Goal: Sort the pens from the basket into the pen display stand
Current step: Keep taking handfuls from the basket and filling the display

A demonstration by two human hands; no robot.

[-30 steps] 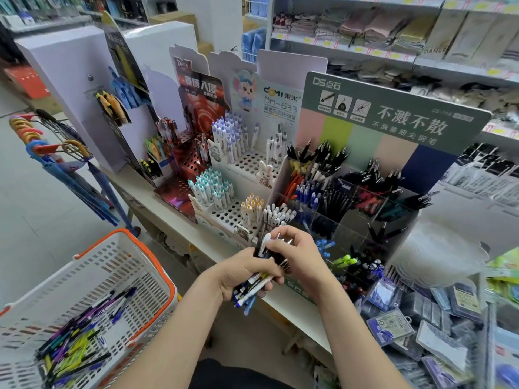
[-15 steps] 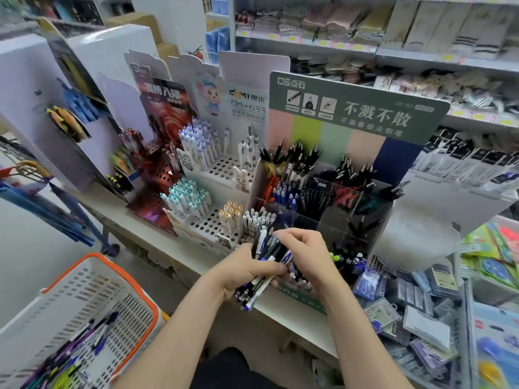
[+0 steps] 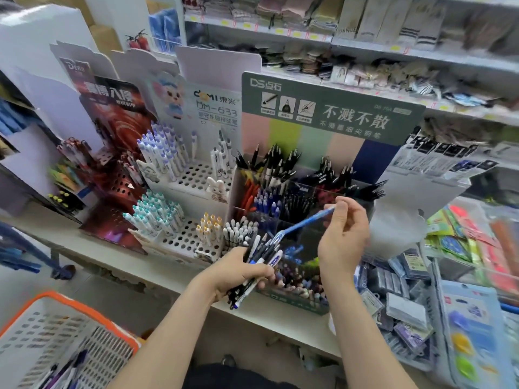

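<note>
My left hand (image 3: 237, 272) grips a bundle of pens (image 3: 257, 261) in front of the pen display stand (image 3: 331, 113), which has a green header and clear compartments full of pens. My right hand (image 3: 344, 234) pinches one blue pen (image 3: 304, 222) by its upper end and holds it slanted above the bundle, its lower tip still among the other pens. The white basket (image 3: 47, 327) with an orange rim sits at the lower left and holds several pens (image 3: 66, 373).
White perforated pen racks (image 3: 179, 175) and a red display (image 3: 112, 169) stand left of the stand on the shelf counter (image 3: 174, 279). Packaged stationery (image 3: 407, 301) fills bins to the right. Shelves with folded goods (image 3: 309, 12) run behind.
My right hand has drawn a blue pen up and to the right out of the bundle. The view has shifted right, so the basket sits lower and further left.
</note>
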